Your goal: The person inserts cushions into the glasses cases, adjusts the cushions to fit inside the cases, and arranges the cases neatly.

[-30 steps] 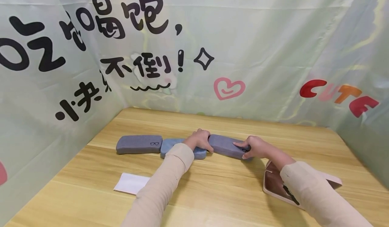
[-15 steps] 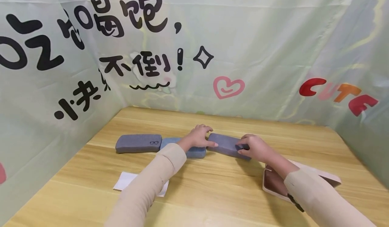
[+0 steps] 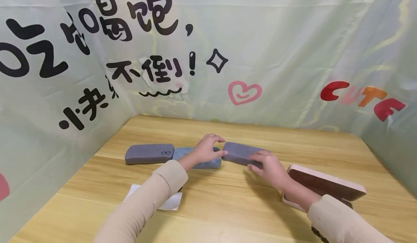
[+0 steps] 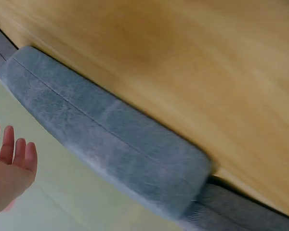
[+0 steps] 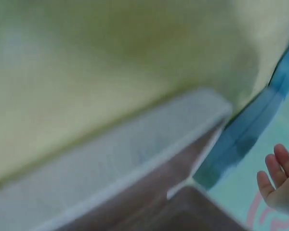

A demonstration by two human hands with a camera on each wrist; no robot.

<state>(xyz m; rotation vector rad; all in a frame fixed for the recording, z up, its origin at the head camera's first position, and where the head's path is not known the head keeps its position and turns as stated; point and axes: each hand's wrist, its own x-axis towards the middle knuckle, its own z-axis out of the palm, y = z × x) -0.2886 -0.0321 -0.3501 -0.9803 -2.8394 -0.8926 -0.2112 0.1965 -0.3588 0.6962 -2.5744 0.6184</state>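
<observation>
Three glasses cases lie end to end across the table: a purple-grey one [image 3: 146, 154] with a printed glasses mark, a blue one [image 3: 182, 157], and another purple-grey one [image 3: 238, 152] at the right. Over the blue case hovers my left hand [image 3: 206, 148], fingers loosely bent and thumb pointing at the right-hand case. My right hand [image 3: 268, 167] is by that case's right end, fingers relaxed and overlapping its corner in the head view. In the left wrist view the blue case [image 4: 106, 130] fills the middle, with my left hand [image 4: 12, 168] beyond it.
A pink glasses case [image 3: 325, 178] with dark brown lining stands open at the right, partly behind my right forearm. Near my left sleeve lies a white folded sheet [image 3: 171, 201]. Printed cloth walls [image 3: 277, 55] close off the table's back and sides.
My left hand has drawn back slightly left from the right-hand case. My right hand has loosened from that case's end and moved toward me, baring more of the pink case's lid.
</observation>
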